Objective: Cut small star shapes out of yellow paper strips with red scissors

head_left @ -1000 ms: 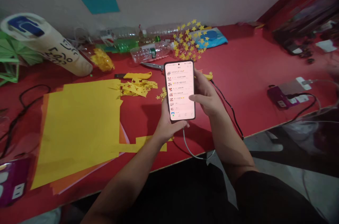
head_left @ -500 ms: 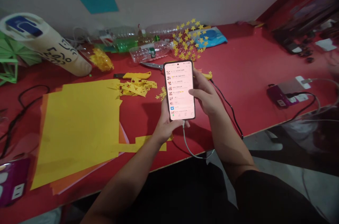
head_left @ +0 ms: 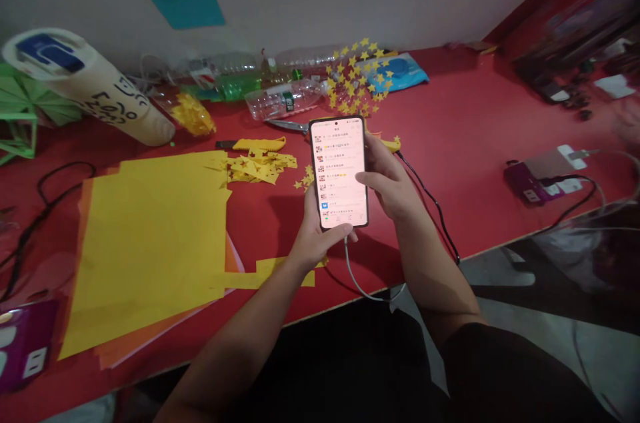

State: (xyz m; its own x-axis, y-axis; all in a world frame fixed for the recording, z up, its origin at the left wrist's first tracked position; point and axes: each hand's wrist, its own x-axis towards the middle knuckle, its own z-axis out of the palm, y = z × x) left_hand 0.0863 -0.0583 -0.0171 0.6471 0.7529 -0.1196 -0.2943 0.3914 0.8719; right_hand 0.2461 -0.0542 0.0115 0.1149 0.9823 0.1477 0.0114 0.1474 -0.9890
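Observation:
A lit smartphone (head_left: 340,173) is held upright over the red table, its screen showing a list of lines with small pictures. My left hand (head_left: 315,236) is closed on its lower left side, thumb across the bottom edge. My right hand (head_left: 390,180) grips the right side, with the thumb at the screen's edge; its other fingers are mostly hidden behind. From the phone's bottom a white charging cable (head_left: 355,276) loops down to the table edge. Behind the phone lie scissors (head_left: 287,124), partly covered, and a yellow-handled cutter (head_left: 257,143).
Yellow paper sheets (head_left: 155,243) lie left, beside yellow scraps (head_left: 260,166). Plastic bottles (head_left: 285,100), a star-covered bottle (head_left: 353,86) and a blue packet (head_left: 400,71) line the wall. A large tumbler (head_left: 100,86) leans at left. A power strip (head_left: 537,186) sits right.
My left thumb has shifted slightly to the right along the phone's bottom edge. Both hands keep their hold on the phone, and the camera view has tilted very slightly.

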